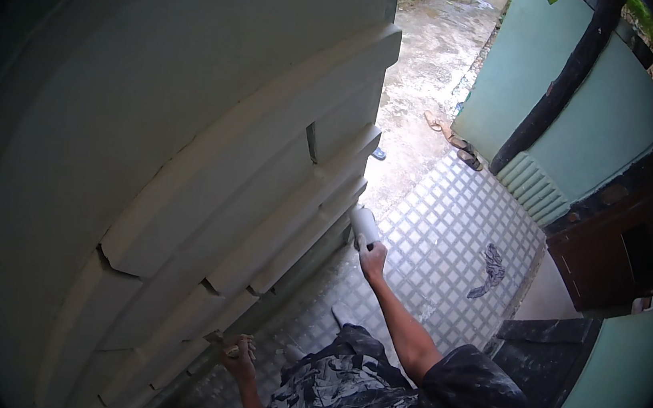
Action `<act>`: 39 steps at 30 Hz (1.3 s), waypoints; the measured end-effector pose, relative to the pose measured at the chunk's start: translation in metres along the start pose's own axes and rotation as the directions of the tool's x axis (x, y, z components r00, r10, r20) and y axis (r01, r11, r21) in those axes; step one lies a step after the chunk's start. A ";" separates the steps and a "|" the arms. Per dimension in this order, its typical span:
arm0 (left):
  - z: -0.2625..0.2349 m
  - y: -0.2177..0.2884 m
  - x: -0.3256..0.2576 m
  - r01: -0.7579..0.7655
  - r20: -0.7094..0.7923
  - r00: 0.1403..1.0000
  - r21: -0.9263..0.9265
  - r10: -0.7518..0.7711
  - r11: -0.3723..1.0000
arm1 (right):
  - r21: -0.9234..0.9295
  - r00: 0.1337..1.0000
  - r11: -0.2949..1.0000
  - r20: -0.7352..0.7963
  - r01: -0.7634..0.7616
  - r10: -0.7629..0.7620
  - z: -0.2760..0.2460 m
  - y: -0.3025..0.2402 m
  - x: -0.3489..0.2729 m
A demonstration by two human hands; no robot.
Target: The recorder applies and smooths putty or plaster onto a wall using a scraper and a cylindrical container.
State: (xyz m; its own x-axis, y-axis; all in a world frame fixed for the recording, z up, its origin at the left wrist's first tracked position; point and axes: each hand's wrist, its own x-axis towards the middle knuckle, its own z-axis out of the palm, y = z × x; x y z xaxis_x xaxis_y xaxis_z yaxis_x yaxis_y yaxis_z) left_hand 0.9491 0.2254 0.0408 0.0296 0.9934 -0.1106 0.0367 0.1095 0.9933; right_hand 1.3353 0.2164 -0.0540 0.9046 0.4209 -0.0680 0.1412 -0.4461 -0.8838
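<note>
Checkered floor tiles [454, 218] lie below; a paint roller [364, 226] is gripped by the right hand [373, 259], the wall moulding [260, 221] clutched by the left hand [239, 353]. Paint could be dripped onto tiles if overloaded.

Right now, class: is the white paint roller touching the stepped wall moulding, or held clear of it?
Touching. In the head view the paint roller, held in the right hand, has its upper end pressed against the lower edge of the stepped moulding, with no gap visible between them.
</note>
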 end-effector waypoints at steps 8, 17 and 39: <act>0.013 0.014 0.006 -0.125 0.140 0.984 0.114 0.109 0.986 | 0.222 0.847 0.941 -0.520 0.255 -0.107 -0.030 -0.098 0.159; -0.003 -0.006 -0.012 -0.099 0.077 0.993 0.161 0.087 0.982 | 0.636 0.866 0.704 -0.496 0.316 0.059 0.002 -0.109 0.210; -0.024 0.004 0.013 -0.125 0.245 0.965 0.119 0.093 0.985 | 0.243 0.813 0.958 -0.582 0.151 0.019 0.002 -0.168 0.174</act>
State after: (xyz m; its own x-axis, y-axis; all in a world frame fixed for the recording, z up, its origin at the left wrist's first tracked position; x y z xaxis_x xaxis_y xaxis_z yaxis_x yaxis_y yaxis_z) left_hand 0.9256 0.2395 0.0436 0.2764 0.9608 -0.0230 0.1514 -0.0199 0.9883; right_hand 1.4677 0.3662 0.0813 0.9723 -0.1259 0.1970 0.1742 -0.1721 -0.9696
